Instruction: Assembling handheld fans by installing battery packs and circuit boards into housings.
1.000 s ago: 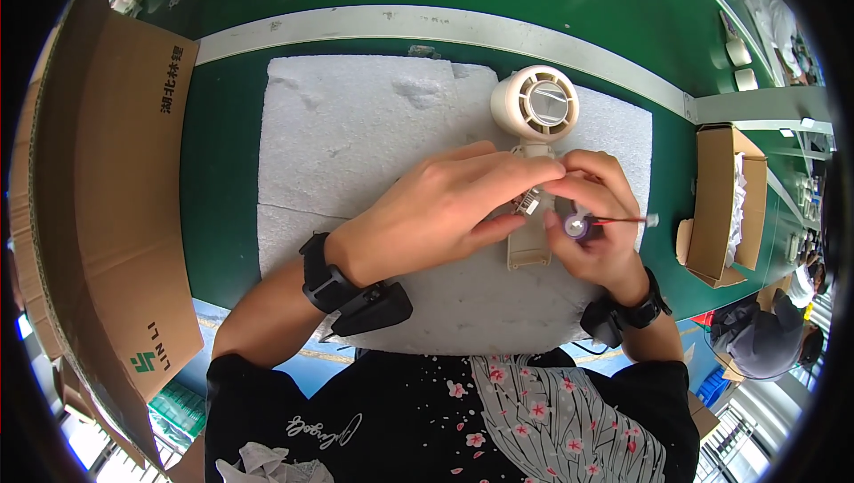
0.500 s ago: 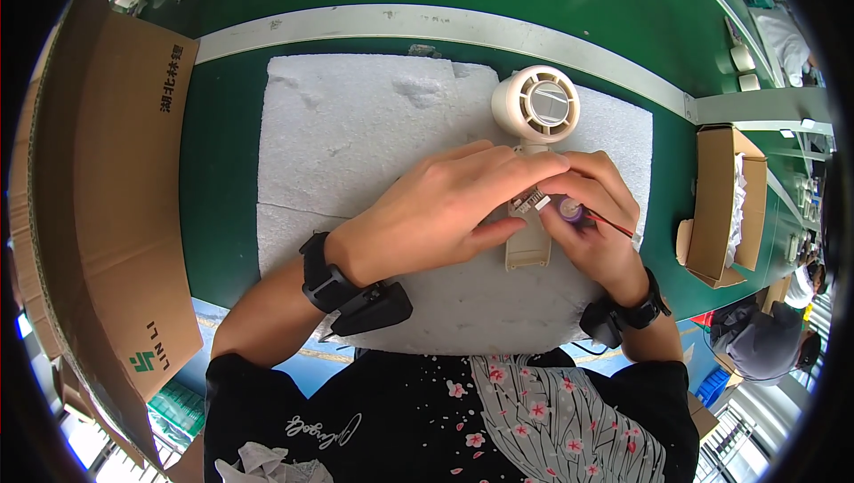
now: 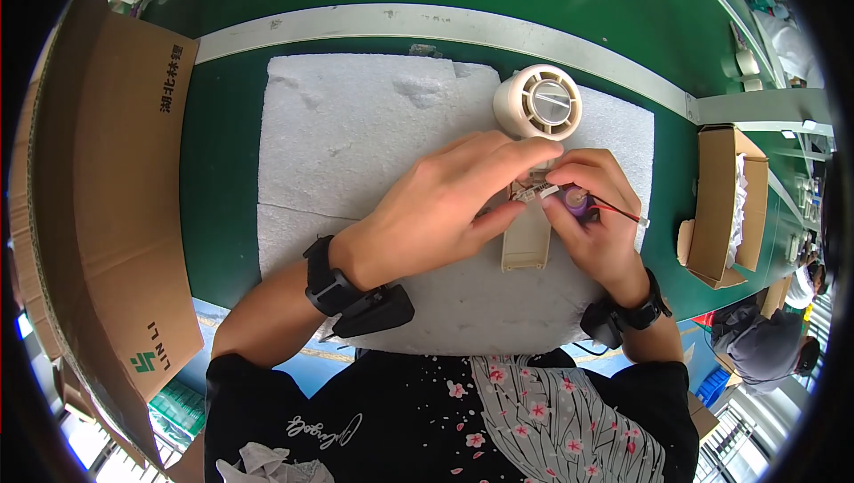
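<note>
One beige fan handle [image 3: 527, 238] lies on the one white foam sheet [image 3: 356, 136], pinched at its top by left hand [image 3: 436, 207] fingers. One round fan head [image 3: 537, 102] sits above. Right hand [image 3: 598, 216] fingers grip one purple motor [image 3: 576, 201]. Two cardboard boxes [image 3: 107, 189] flank the table [image 3: 222, 181].

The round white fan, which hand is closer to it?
Left. The left hand has its fingertips just under the round white fan, nearly touching. The right hand sits lower, holding a small purple part.
</note>
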A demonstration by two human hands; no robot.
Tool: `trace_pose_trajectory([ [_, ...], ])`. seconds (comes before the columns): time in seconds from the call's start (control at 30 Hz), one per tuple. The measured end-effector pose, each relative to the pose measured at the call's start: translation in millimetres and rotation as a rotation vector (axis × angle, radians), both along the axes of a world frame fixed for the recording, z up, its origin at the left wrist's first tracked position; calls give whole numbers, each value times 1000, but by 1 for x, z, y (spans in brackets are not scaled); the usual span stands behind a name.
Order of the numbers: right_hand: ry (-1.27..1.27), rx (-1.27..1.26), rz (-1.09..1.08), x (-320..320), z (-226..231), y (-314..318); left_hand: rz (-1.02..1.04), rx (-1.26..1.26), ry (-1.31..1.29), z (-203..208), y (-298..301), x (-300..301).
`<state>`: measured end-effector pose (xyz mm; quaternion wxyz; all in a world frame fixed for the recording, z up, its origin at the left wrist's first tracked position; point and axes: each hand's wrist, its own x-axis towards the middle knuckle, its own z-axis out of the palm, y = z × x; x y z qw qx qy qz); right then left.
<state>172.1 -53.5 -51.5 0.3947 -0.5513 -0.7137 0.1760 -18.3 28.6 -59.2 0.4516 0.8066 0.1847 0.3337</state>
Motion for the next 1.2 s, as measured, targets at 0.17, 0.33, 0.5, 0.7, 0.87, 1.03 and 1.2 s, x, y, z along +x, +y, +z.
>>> trace_pose_trajectory([
  [0.17, 14, -33, -8, -1, 2, 0, 127, -6, 84, 3, -2, 0],
  [0.33, 3, -41, -23, -2, 2, -1, 94, -20, 59, -1, -1, 1],
  [0.5, -17, -30, -51, -3, 2, 0, 38, -56, 39, -1, 2, 0],
  [0.7, 21, -37, -91, -4, 1, 0, -11, -173, 5, -1, 2, -1],
  [0.87, 26, 3, -96, -3, 1, 3, -46, -210, -24, -3, 4, -2],
  [1.03, 30, -16, -111, -2, 1, 3, -44, -236, 9, -2, 4, -1],
  [1.2, 48, -34, -119, -3, 1, 3, -18, -221, 24, -3, 2, 1],
])
